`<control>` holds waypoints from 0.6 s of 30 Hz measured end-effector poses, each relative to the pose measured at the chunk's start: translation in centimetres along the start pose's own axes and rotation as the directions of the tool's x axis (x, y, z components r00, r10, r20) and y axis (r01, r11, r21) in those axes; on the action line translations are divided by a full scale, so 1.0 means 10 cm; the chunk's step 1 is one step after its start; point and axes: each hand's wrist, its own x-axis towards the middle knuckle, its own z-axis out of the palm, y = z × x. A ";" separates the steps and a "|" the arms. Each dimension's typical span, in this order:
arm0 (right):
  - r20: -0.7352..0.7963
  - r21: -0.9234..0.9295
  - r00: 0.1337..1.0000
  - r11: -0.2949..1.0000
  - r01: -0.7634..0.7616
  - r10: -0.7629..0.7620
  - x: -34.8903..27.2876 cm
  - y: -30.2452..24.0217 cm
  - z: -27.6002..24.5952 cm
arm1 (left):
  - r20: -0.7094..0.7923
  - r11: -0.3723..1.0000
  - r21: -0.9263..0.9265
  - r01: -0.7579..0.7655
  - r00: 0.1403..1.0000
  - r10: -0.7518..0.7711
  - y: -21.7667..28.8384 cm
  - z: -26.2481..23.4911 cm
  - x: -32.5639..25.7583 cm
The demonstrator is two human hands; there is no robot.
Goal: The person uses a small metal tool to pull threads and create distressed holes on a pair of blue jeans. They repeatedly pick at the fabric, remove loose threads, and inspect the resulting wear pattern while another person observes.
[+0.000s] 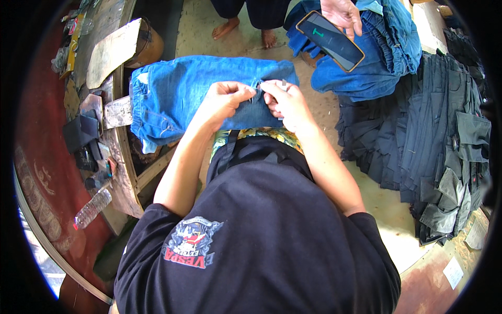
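While the left hand (226, 100) and right hand (286, 103) pinch it, the creased blue denim (178, 86) has wooden planks (125, 167) leftward, dark garments (402, 128) rightward.

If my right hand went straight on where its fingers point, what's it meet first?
Probably the blue denim garment, bunched up just ahead of your right hand, then your left hand; depth is unclear.

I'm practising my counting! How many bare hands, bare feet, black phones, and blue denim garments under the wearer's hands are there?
Bare hands: 3 (wearer's left hand, wearer's right hand, another person's hand)
Bare feet: 2
Black rectangular phone: 1
Blue denim garment under the wearer's hands: 1
Total: 7
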 end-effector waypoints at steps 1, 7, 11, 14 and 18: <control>0.012 -0.029 1.000 1.000 -0.009 0.010 0.00 0.00 0.00 | 0.004 1.000 0.011 -0.016 1.000 0.016 -0.01 0.01 0.00; -0.043 -0.029 0.999 0.999 -0.021 0.020 0.04 0.00 0.05 | -0.072 0.995 0.058 -0.076 0.994 0.080 -0.07 0.03 0.03; -0.036 0.003 0.999 0.999 -0.034 0.034 0.01 -0.02 0.03 | -0.053 0.999 -0.020 -0.032 0.998 0.031 -0.06 -0.09 0.03; -0.028 0.035 0.999 0.999 -0.029 0.030 -0.01 -0.04 0.02 | -0.011 0.999 -0.038 -0.011 1.000 0.011 -0.02 -0.12 0.00; 0.011 0.037 1.000 0.999 -0.017 0.017 -0.03 -0.04 0.00 | -0.011 0.988 0.123 -0.091 0.996 0.093 0.01 -0.01 -0.03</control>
